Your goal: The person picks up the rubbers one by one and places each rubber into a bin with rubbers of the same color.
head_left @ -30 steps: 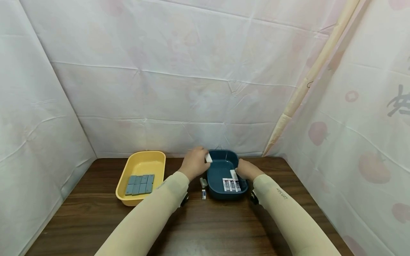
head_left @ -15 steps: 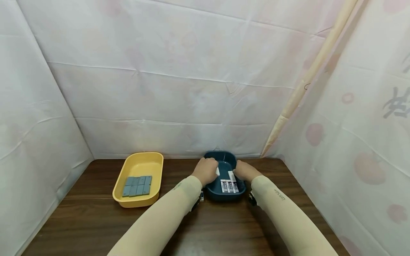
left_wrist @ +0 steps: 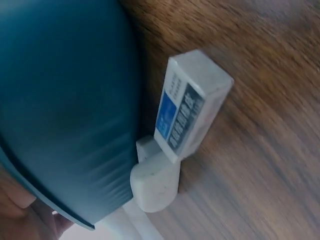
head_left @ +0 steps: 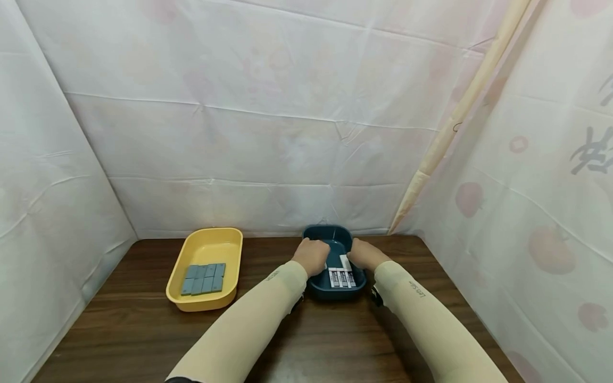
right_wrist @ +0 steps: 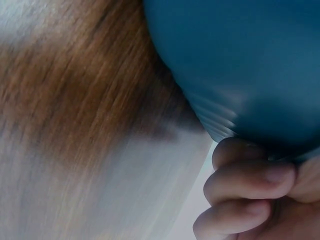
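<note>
My left hand (head_left: 312, 256) reaches over the left rim of the dark blue tray (head_left: 327, 230) and pinches a white eraser, of which only a sliver shows beside the fingers. Across the tray, my right hand (head_left: 366, 255) bends over the right rim, its fingertips at another white eraser (head_left: 345, 261). In the right wrist view its fingers (right_wrist: 245, 180) are curled at the tray's rim; thumb and eraser are hidden there. Several erasers with printed labels (head_left: 341, 278) lie in a row at the tray's near end.
A yellow tray (head_left: 179, 266) with several grey blocks (head_left: 203, 279) stands to the left on the wooden table (head_left: 335, 346). Beside the blue tray, the left wrist view shows a labelled eraser (left_wrist: 182, 110) and a rounded whitish piece (left_wrist: 156, 184). White cloth (head_left: 268, 133) hangs behind.
My left hand has moved right and down into the blue tray with its white eraser, covering the small things on the table beside it. My right hand has stayed at its place.
</note>
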`<state>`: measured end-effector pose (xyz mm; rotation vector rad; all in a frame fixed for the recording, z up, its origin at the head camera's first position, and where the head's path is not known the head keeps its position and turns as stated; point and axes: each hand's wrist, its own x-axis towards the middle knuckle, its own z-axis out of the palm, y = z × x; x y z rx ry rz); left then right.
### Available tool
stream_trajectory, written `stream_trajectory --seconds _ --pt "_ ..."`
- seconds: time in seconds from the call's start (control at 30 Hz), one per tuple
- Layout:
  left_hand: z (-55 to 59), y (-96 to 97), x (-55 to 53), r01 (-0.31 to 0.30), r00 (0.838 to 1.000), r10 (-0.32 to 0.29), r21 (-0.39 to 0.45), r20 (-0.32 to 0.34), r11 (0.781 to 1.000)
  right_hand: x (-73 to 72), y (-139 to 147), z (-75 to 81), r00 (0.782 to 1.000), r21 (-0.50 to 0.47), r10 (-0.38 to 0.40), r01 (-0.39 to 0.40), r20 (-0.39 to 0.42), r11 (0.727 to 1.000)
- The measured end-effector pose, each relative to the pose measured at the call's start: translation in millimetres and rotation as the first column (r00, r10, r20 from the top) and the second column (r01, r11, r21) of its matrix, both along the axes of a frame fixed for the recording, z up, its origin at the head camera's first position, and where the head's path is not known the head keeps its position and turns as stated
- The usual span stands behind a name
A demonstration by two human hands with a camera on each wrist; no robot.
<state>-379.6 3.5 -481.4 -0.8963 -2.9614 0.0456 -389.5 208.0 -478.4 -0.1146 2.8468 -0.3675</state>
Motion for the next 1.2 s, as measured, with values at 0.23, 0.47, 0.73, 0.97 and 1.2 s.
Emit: stream_trajectory --seconds 0.23,0.47,0.73,0.97,1.2 --pt "9.1 1.5 12.0 -0.006 0.997 0.009 -0.036 0.075 0.999 -2.3 0.0 -1.5 1.000 0.007 0.002 -0.002 0.004 1.000" --pt "18.7 2.4 24.4 -0.002 0.982 0.008 -0.032 0.188 0.999 -2.5 1.1 -0.3 1.000 0.014 0.010 -0.010 0.005 1.000" --pt "16.1 4.2 27.4 -0.019 0.975 0.031 -0.056 0.221 0.998 -1.0 1.0 -2.4 1.000 0.030 0.023 -0.023 0.003 0.999" --pt "15.7 9.6 31.7 0.013 0.978 0.002 -0.068 0.209 0.998 1.5 -0.1 -0.7 1.000 0.012 0.016 -0.017 0.009 1.000" --pt "13.2 16.7 30.5 0.040 0.976 -0.026 -0.060 0.215 0.997 1.8 -0.1 2.5 1.000 0.011 0.023 -0.023 0.006 1.000"
